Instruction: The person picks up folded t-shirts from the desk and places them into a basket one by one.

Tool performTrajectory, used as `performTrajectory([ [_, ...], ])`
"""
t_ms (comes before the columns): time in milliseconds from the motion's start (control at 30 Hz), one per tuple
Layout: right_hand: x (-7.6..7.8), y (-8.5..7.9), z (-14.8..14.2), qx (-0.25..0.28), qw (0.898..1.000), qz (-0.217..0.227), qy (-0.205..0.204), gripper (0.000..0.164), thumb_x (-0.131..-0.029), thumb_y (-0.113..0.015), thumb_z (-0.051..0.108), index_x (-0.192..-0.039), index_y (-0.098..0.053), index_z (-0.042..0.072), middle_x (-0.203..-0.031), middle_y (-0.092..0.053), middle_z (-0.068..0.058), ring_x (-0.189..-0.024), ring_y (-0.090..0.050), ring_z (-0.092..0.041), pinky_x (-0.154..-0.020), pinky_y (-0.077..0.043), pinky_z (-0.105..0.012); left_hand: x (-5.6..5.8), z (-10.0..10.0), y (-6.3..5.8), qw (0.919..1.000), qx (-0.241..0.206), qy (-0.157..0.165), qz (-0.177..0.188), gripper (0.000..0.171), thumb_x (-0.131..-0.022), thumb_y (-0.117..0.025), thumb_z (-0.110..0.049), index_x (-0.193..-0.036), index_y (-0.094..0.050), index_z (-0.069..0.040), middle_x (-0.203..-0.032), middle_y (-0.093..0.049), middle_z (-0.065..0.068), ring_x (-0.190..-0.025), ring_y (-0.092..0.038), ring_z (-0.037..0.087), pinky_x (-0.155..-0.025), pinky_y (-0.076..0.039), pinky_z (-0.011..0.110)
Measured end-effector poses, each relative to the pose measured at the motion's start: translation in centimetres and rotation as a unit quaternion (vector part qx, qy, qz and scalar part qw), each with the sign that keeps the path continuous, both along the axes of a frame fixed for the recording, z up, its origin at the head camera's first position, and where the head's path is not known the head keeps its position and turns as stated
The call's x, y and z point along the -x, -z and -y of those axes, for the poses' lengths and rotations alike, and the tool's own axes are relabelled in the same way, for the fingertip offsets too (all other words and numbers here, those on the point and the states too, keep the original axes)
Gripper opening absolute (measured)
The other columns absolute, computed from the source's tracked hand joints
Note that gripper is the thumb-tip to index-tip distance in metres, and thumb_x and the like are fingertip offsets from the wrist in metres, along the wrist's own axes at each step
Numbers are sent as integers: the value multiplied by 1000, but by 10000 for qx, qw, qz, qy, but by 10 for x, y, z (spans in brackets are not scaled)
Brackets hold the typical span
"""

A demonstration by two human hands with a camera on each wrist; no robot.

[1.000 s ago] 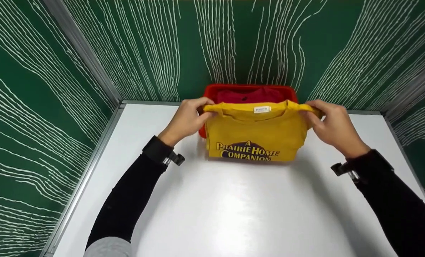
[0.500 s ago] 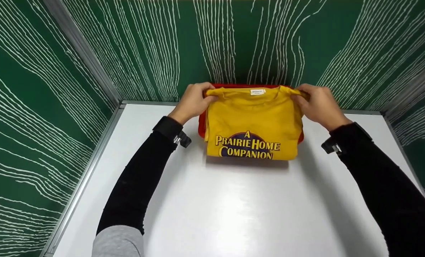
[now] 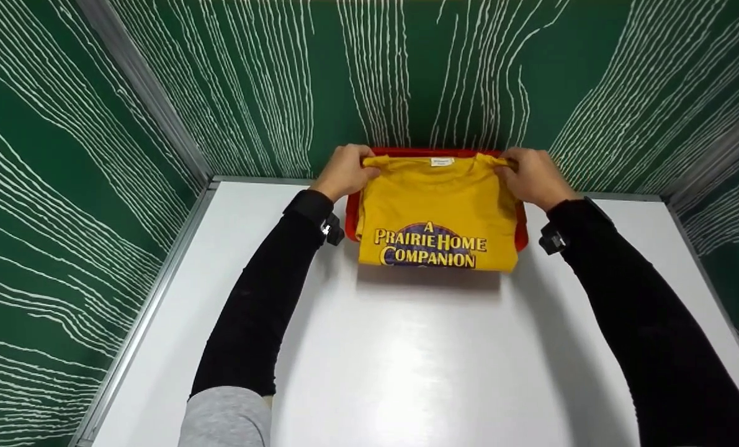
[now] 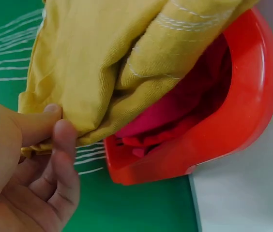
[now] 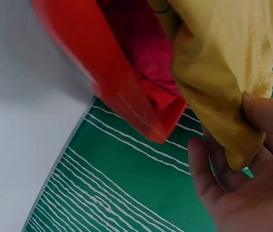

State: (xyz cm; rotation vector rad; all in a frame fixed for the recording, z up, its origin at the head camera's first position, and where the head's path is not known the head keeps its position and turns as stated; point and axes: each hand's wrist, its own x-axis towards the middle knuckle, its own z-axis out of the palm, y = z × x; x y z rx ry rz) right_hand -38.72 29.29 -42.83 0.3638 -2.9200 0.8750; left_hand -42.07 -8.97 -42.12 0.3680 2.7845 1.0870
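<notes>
A folded yellow T-shirt [image 3: 431, 198] with "A Prairie Home Companion" printed on it hangs over a red bin [image 3: 522, 233]. My left hand [image 3: 347, 171] pinches its upper left corner between thumb and fingers. At the opposite upper corner, my right hand [image 3: 533, 177] pinches the cloth the same way. The left wrist view shows the shirt [image 4: 83, 63] held above the bin's mouth, with the red bin [image 4: 252, 106] below it. Dark pink cloth [image 5: 151, 58] lies inside the bin in the right wrist view. In the head view the shirt covers most of the bin.
The bin stands at the far edge of a white table [image 3: 406, 360], against a green wall [image 3: 270, 81] with white wavy lines. Grey metal framing [image 3: 139, 81] runs along the table's sides and the corner. Black bands with small cameras are on both wrists.
Both hands have moved away from me and closer together, carrying the shirt over the bin. The pink cloth, visible in the head view before, is now hidden behind the shirt.
</notes>
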Motion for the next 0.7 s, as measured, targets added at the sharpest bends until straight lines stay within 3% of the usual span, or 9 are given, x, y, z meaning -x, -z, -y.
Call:
performTrajectory([
  [100, 5, 6, 2, -160, 9998, 145, -50, 29, -111, -61, 14, -128, -71, -8, -121, -73, -33, -102, -66, -42, -87, -54, -48, 3, -1, 3, 9999, 104, 20, 77, 20, -108, -73, -20, -124, -75, -8, -120, -71, 9, -98, -66, 20, -87, -58, 27],
  [167, 7, 10, 3, -227, 9995, 207, -74, 29, -110, -61, 13, -127, -71, -8, -121, -73, -33, -103, -66, -43, -92, -54, -55, 4, -2, 5, 9999, 133, 27, 99, 20, -107, -74, -19, -124, -75, -8, -120, -71, 10, -95, -67, 21, -84, -59, 27],
  [533, 16, 27, 4, -256, 9995, 166, 33, 30, -108, -65, 13, -129, -73, -8, -124, -74, -35, -110, -71, -49, -101, -56, -62, 8, -8, 9, 9984, 227, -122, 503, 25, -109, -71, -18, -130, -72, -6, -123, -72, 13, -76, -69, 14, -71, -60, 22],
  [700, 17, 34, 5, -194, 9995, 208, 112, 31, -109, -65, 13, -131, -73, -7, -126, -75, -33, -112, -72, -49, -103, -57, -62, 8, -10, 8, 9964, 316, -202, 761, 31, -108, -71, -17, -136, -69, -4, -131, -73, 18, -77, -75, 19, -78, -67, 33],
])
